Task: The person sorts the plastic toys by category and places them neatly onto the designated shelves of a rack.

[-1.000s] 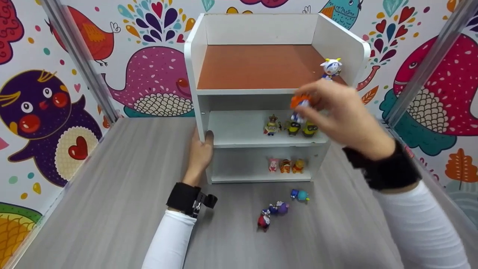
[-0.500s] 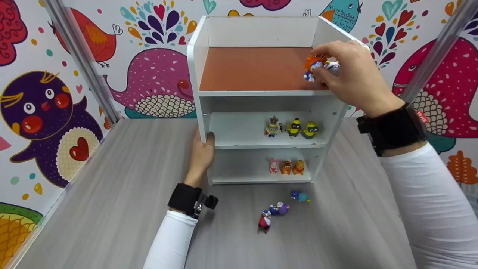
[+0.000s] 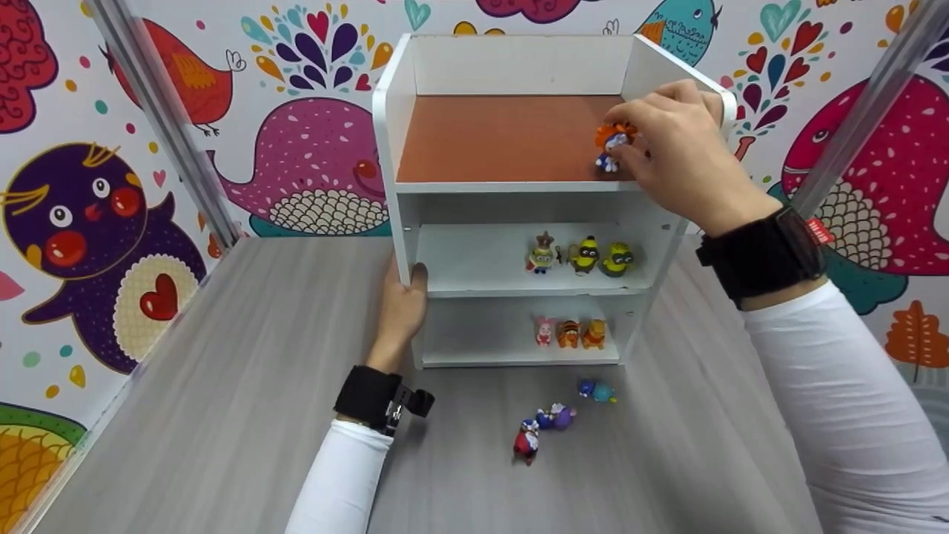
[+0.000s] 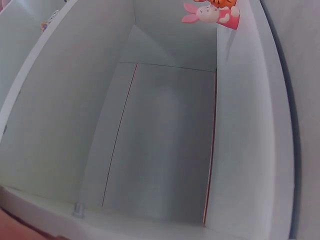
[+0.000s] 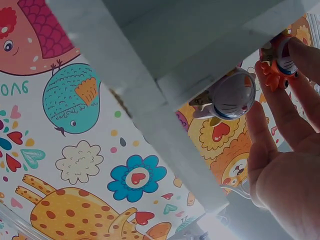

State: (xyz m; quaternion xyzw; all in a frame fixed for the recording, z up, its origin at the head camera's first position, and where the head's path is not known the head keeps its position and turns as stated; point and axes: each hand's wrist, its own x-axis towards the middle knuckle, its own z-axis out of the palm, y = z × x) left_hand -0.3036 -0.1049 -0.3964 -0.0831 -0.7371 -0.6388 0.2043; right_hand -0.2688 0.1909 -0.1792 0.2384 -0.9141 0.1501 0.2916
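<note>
My right hand [image 3: 686,156] pinches a small figurine with an orange mane [image 3: 611,142] between thumb and fingers. The figurine is upright, its blue-and-white feet right at the brown top board [image 3: 511,141] near the front right. In the right wrist view a white-headed figurine with a whisker face [image 5: 234,95] stands beside it; my hand hides that one in the head view. My left hand [image 3: 402,308] grips the left side panel of the white toy shelf [image 3: 489,187], thumb on the front edge. The left wrist view looks into the bottom compartment, with a pink piglet figurine [image 4: 212,15] at its far end.
Several minion figurines [image 3: 585,254] stand on the middle shelf. The piglet, a tiger [image 3: 569,334] and a bear figurine [image 3: 594,334] line the bottom one. On the grey floor lie a red [image 3: 526,441], a purple [image 3: 557,417] and a blue figurine [image 3: 597,390].
My right hand has lifted the orange-maned figurine from before the middle shelf up to the top board, then shifted slightly left and lower. My left hand stays on the panel.
</note>
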